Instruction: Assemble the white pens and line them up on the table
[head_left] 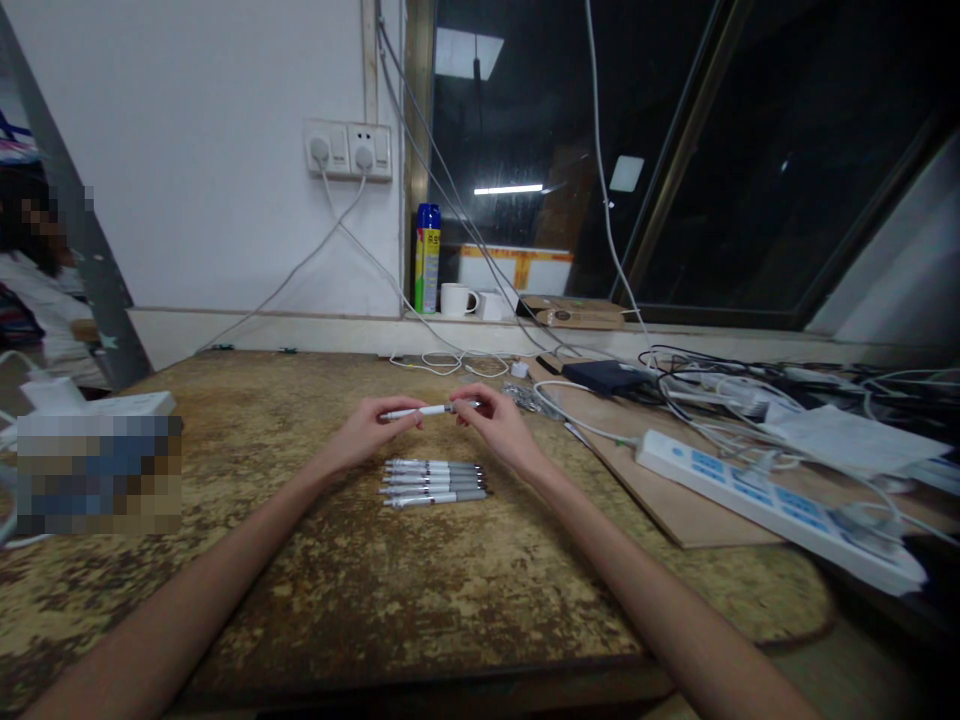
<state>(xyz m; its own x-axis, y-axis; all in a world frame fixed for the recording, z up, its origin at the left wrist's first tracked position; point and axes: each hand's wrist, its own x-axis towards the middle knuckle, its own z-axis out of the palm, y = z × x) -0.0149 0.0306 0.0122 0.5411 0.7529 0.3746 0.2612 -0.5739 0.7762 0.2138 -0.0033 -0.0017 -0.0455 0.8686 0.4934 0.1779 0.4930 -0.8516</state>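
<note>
A white pen [426,411] with a grey grip is held level above the worn table, between my two hands. My left hand [369,428] pinches its left end, fingers closed round the white barrel. Its right end is in the closed fingers of my right hand [495,420], which partly cover the grey part. Just below, several similar white and grey pens [433,482] lie side by side on the table, grey ends to the right. Behind my right hand is a pile of small shiny pieces [531,398], too small to name.
On the right, a white power strip [780,508] and tangled cables lie on a brown board [660,500]. A spray can [427,260] and a white mug [454,300] stand on the sill. Another person [45,290] is at the far left.
</note>
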